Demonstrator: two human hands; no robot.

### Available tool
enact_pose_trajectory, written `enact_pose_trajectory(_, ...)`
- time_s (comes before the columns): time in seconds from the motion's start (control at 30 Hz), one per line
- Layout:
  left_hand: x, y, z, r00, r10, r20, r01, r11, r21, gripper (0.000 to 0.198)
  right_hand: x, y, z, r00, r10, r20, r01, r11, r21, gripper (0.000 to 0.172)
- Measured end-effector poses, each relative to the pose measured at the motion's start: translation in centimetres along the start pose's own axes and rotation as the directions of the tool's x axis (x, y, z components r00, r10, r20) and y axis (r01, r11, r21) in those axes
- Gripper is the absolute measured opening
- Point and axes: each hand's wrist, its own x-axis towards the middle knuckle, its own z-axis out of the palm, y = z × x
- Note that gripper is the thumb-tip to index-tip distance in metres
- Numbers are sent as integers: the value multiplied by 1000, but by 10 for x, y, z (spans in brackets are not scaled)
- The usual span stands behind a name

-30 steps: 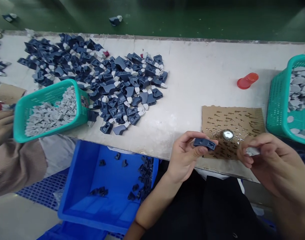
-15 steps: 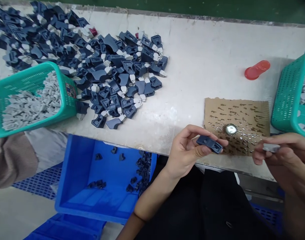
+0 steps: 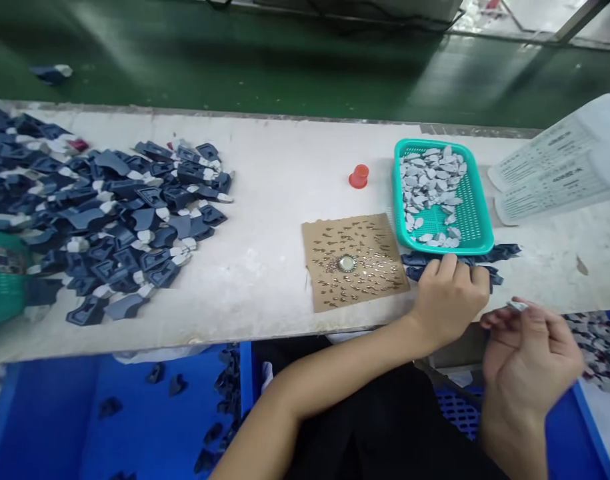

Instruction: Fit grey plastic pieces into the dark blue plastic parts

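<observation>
My left hand (image 3: 447, 300) lies palm down on a row of dark navy plastic parts (image 3: 459, 260) along the near side of a teal plastic basket (image 3: 477, 200). Its fingers hide whatever is beneath them, so I cannot tell if it grips a part. My right hand (image 3: 529, 360) hangs just off the table's front edge, pinching a small grey piece (image 3: 517, 306) between thumb and fingertips. That basket holds many similar grey pieces. To the left of my left hand lies a cardboard sheet (image 3: 355, 287) with a round metal disc (image 3: 347, 264) on it.
A large heap of navy parts with grey tips (image 3: 125, 220) covers the white table's left side. Beyond the cardboard stands a red cup (image 3: 359, 176). Printed papers (image 3: 552, 167) lie at the right. Blue crates (image 3: 45, 420) sit below the front edge.
The view has swung back and right, showing more floor. My left hand has dropped from mid-air onto the navy row, and the navy part it held is no longer visible. The grey piece stays pinched.
</observation>
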Motion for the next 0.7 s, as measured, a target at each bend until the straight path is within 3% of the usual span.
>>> enact_pose_trajectory(0.1,6,11,17,998,-31,-57,34,998,61,20,-1,19,-4,999,20,-29,-20,1000,13,27)
enact_pose_trajectory(0.2,-10,5,-2,987,-77,-139,87,994,66,4,0,33,1,999,-29,-35,28,999,-21,29)
enact_pose_trajectory(0.3,-65,-28,-58,968,-188,-168,191,982,5,25,1,44,11,990,-132,-48,129,990,-56,33)
enact_pose_trajectory(0.37,-122,-62,-111,913,-341,-222,375,917,134,26,1,49,16,977,-197,-76,192,979,-68,34)
enact_pose_trajectory(0.4,-153,-80,-139,866,-433,-250,480,859,176,32,1,50,18,971,-220,-92,214,974,-71,33)
enact_pose_trajectory(0.43,-185,-94,-166,775,-563,-288,628,738,248,38,1,52,19,965,-239,-111,232,970,-75,33)
enact_pose_trajectory(0.47,-215,-106,-190,563,-772,-296,805,432,406,49,0,52,20,957,-257,-134,248,966,-77,32)
enact_pose_trajectory(0.5,-242,-112,-210,420,-850,-317,862,264,434,63,0,52,21,949,-273,-158,264,961,-77,31)
enact_pose_trajectory(0.57,-285,-111,-236,136,-950,-280,874,-18,486,72,-2,51,24,930,-304,-208,296,953,-70,29)
enact_pose_trajectory(0.63,-313,-99,-241,-64,-982,-176,832,-150,534,68,-4,47,29,905,-341,-255,337,940,-58,27)
enact_pose_trajectory(0.7,-329,-86,-233,-213,-976,-46,782,-198,591,60,-7,41,36,888,-370,-274,373,927,-42,25)
